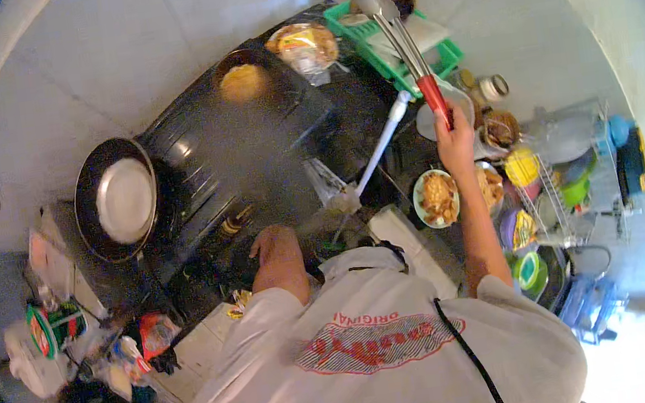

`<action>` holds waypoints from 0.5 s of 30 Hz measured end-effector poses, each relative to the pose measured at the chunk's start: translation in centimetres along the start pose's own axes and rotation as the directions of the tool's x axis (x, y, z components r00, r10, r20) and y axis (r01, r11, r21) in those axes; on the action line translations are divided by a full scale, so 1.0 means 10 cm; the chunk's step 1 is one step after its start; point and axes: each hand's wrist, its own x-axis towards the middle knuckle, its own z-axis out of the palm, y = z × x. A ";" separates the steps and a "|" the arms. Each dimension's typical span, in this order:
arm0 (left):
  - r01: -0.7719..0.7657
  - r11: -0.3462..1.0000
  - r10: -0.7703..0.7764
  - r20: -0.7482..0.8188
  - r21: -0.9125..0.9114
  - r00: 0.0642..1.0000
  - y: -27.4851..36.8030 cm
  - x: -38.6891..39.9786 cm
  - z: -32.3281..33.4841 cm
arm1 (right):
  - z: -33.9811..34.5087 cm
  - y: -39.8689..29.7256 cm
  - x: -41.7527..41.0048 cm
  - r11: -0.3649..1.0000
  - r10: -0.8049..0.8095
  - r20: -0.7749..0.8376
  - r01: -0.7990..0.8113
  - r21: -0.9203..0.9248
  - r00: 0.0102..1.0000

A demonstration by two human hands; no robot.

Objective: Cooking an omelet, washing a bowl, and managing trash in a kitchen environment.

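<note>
My right hand (pixel 454 136) grips kitchen tongs (pixel 415 58) by their red handle. Their metal tips point away from me, over a green plastic basket (pixel 450 56). My left hand (pixel 270 249) is low by the front of the black stove (pixel 208 137); its fingers are mostly hidden and blurred. At the back of the stove, a round golden-brown piece of food (pixel 244 82) lies in a dark pan. A large black frying pan (pixel 89 203) on the left holds a pale round disc (pixel 125 199), perhaps a lid or plate.
Plastic-wrapped food (pixel 304 48) sits behind the stove. A white-handled utensil (pixel 383 142) slants across the middle. Beside my right forearm is a bowl of browned food (pixel 437 199). A wire dish rack (pixel 551 200) stands on the right; bags and containers (pixel 159 334) crowd the lower left.
</note>
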 end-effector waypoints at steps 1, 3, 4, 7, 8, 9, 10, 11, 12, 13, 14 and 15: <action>-0.027 0.999 0.027 -0.006 0.037 1.000 0.03 -0.06 0.02 | -0.06 0.17 0.01 0.995 0.097 0.036 -0.096 -0.031 0.995; -0.070 0.993 0.072 -0.013 0.100 0.997 0.06 -0.17 0.05 | -0.10 0.51 -0.03 0.978 0.204 0.058 -0.200 -0.065 0.977; -0.090 0.988 0.093 -0.014 0.126 0.996 0.08 -0.24 0.06 | -0.07 0.72 -0.09 0.966 0.253 0.078 -0.256 0.025 0.964; -0.142 0.971 0.147 -0.015 0.192 0.989 0.16 -0.42 0.07 | 0.10 1.50 -0.36 0.924 0.299 0.114 -0.317 0.214 0.947; -0.153 0.966 0.159 -0.014 0.207 0.987 0.18 -0.47 0.07 | 0.15 1.69 -0.45 0.899 0.361 0.171 -0.391 0.197 0.917; -0.165 0.961 0.172 -0.013 0.223 0.985 0.20 -0.52 0.06 | 0.20 1.86 -0.53 0.870 0.421 0.226 -0.461 0.175 0.879; -0.166 0.958 0.173 -0.012 0.232 0.985 0.19 -0.54 0.05 | 0.28 1.88 -0.58 0.844 0.461 0.245 -0.507 0.174 0.853; -0.169 0.955 0.176 -0.010 0.242 0.984 0.19 -0.56 0.05 | 0.32 1.91 -0.62 0.844 0.457 0.251 -0.505 0.181 0.854; -0.158 0.956 0.165 -0.009 0.245 0.986 0.15 -0.55 0.04 | 0.42 1.73 -0.63 0.876 0.414 0.250 -0.458 0.153 0.875; -0.163 0.953 0.170 -0.007 0.257 0.985 0.15 -0.58 0.03 | 0.44 1.64 -0.63 0.904 0.376 0.234 -0.410 0.119 0.897; -0.169 0.948 0.177 -0.005 0.268 0.984 0.16 -0.61 0.03 | 0.50 1.68 -0.65 0.908 0.378 0.250 -0.410 0.087 0.891; -0.176 0.943 0.184 -0.004 0.281 0.983 0.17 -0.64 0.02 | 0.53 1.67 -0.65 0.908 0.376 0.250 -0.409 0.093 0.892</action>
